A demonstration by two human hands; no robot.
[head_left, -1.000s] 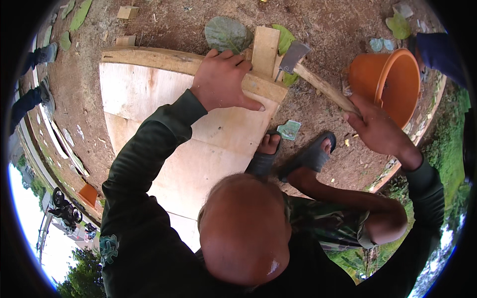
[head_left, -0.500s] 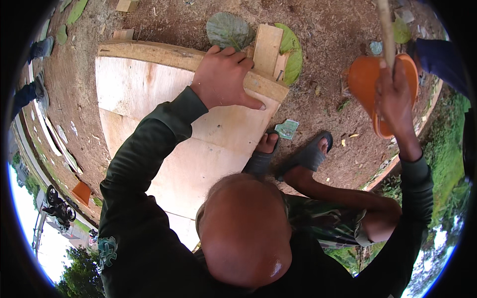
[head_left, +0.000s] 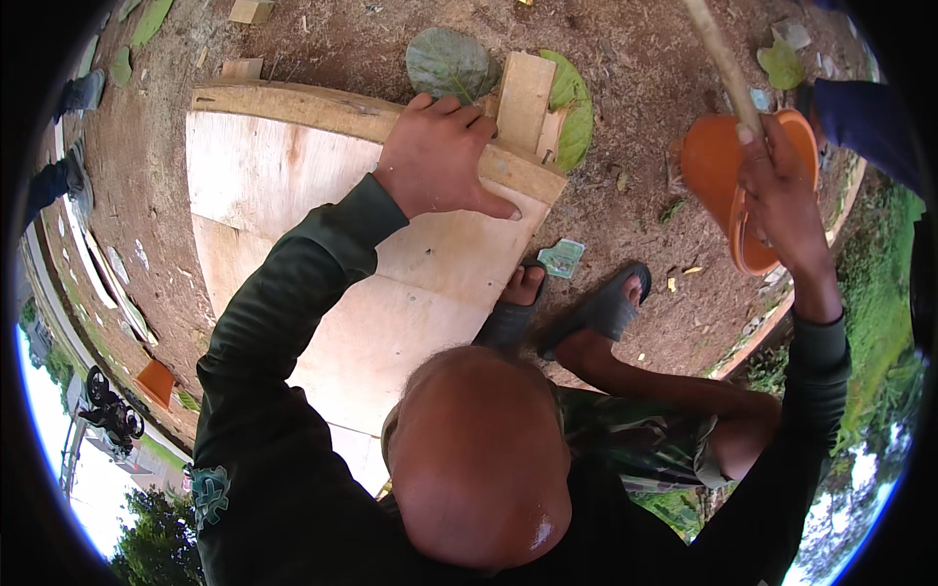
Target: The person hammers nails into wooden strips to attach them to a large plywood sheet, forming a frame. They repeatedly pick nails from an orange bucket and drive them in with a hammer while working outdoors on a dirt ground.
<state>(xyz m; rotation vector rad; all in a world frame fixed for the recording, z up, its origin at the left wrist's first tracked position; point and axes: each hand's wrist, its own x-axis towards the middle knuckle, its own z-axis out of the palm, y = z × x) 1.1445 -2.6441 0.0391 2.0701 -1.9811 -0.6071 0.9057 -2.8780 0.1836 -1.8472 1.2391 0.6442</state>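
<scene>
Raised handle [head_left: 721, 61], head cut off.

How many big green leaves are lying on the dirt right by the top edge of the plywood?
2. One grey-green leaf lies just above the left hand; one brighter green leaf sits right of the upright wood block, partly hidden behind it. Smaller leaves lie farther off.
</scene>
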